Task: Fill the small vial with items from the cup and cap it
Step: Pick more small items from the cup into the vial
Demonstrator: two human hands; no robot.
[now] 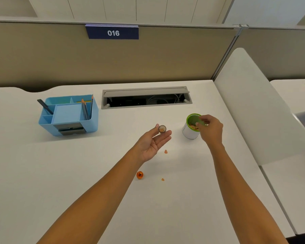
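Only text I can read: "016", white digits on a dark blue rectangular plastic sign [112,32] clipped to the top edge of the beige fabric partition wall [60,57] opposite me. Nothing legible elsewhere; no labels or brands I can make out on other stuff.

L hand [152,141] palm-up over mid table, thumb & fingertips pinching small vial [162,129], arm stretched fwd from near edge. R hand [210,128] knuckles up, toward table's right edge, fingers dipped in the cup [191,129] mouth; whether pinched, can't tell. Both forearms bare.
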